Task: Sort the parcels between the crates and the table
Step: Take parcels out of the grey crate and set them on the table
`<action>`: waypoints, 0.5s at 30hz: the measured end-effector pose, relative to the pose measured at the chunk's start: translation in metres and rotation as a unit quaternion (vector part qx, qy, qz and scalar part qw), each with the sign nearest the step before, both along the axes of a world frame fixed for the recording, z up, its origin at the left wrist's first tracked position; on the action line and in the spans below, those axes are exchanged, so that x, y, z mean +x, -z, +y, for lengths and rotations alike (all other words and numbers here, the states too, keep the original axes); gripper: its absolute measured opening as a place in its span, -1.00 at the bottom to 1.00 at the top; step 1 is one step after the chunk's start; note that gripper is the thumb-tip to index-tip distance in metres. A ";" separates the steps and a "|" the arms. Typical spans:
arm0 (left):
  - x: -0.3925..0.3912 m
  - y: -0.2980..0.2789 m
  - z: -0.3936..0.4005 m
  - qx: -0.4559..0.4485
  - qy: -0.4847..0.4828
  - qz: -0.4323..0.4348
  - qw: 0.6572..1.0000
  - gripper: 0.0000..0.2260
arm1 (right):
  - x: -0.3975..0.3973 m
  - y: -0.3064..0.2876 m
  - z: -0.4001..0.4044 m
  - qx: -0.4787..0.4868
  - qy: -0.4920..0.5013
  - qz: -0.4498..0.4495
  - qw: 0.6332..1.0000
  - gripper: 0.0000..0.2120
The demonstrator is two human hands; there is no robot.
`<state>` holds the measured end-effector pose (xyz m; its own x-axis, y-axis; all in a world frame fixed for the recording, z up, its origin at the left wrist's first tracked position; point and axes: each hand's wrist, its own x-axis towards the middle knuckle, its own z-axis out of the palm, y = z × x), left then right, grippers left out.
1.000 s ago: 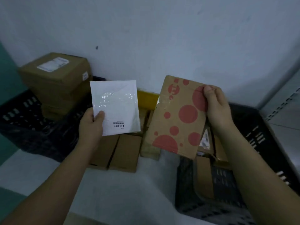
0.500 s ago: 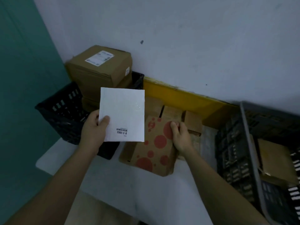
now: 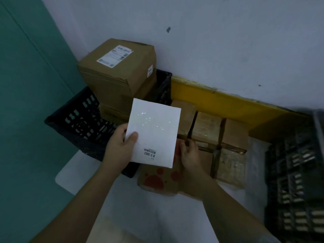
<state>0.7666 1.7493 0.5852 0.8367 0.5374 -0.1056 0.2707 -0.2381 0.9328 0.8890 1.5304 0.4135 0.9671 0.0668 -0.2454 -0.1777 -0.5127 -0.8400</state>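
My left hand (image 3: 121, 148) holds a white plastic mailer (image 3: 154, 134) upright by its lower left edge; a small barcode label reads 0-3-3003. A brown cardboard parcel with red dots (image 3: 158, 180) lies flat on the white table (image 3: 122, 199), partly hidden behind the mailer. My right hand (image 3: 189, 155) rests on the dotted parcel's top, fingers curled on its far edge. A black crate (image 3: 78, 118) at the left holds stacked brown boxes (image 3: 119, 72). Another black crate (image 3: 294, 181) stands at the right.
Several brown parcels (image 3: 219, 137) lie in rows on the table against a yellow strip (image 3: 219, 99) along the white wall. A teal wall (image 3: 29, 102) closes the left side. The table's near left corner is at the lower left.
My right hand has lowered the dotted parcel from mid-air onto the table beside the other parcels. The view has swung left. The white mailer stays in my left hand.
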 end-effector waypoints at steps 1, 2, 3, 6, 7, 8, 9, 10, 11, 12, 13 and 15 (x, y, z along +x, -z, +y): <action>0.003 0.001 -0.003 0.002 0.007 -0.001 1.000 -0.74 | -0.004 -0.002 -0.001 -0.018 -0.004 -0.014 1.000 -0.48; 0.006 0.001 -0.005 0.000 0.013 -0.002 1.000 -0.73 | -0.011 -0.004 -0.005 -0.035 -0.018 -0.033 0.999 -0.44; 0.010 0.002 -0.006 -0.002 0.018 -0.002 1.000 -0.72 | -0.019 -0.006 -0.010 -0.051 -0.044 -0.058 0.996 -0.39; 0.022 0.003 -0.009 -0.020 0.026 -0.006 0.999 -0.70 | -0.057 -0.015 -0.028 -0.089 -0.195 -0.140 0.967 -0.17; 0.026 0.004 -0.010 -0.028 0.031 -0.008 0.999 -0.70 | -0.070 -0.018 -0.031 -0.110 -0.244 -0.150 0.952 -0.08; 0.030 0.005 -0.010 -0.036 0.036 -0.009 0.999 -0.70 | -0.081 -0.020 -0.033 -0.132 -0.276 -0.142 0.941 0.01; 0.033 0.006 -0.011 -0.043 0.042 -0.008 0.998 -0.70 | -0.089 -0.020 -0.032 -0.155 -0.287 -0.122 0.937 0.10; 0.035 0.008 -0.012 -0.050 0.050 -0.008 0.997 -0.71 | -0.095 -0.019 -0.031 -0.176 -0.284 -0.105 0.937 0.15; 0.037 0.009 -0.013 -0.054 0.058 -0.006 0.997 -0.72 | -0.097 -0.019 -0.028 -0.192 -0.273 -0.099 0.937 0.17; 0.039 0.010 -0.014 -0.055 0.065 -0.004 0.996 -0.73 | -0.095 -0.016 -0.024 -0.204 -0.259 -0.103 0.938 0.17; 0.041 0.010 -0.014 -0.055 0.071 -0.002 0.996 -0.74 | -0.090 -0.014 -0.019 -0.210 -0.248 -0.109 0.939 0.15; 0.045 0.008 -0.013 -0.054 0.084 0.001 0.995 -0.76 | -0.081 -0.009 -0.008 -0.211 -0.228 -0.120 0.943 0.13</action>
<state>0.8112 1.7364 0.5769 0.9135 0.3750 -0.1577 0.2380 -0.1784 0.9547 0.8082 1.5226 0.4225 0.8925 0.4343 -0.1216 0.3109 -0.7877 -0.5319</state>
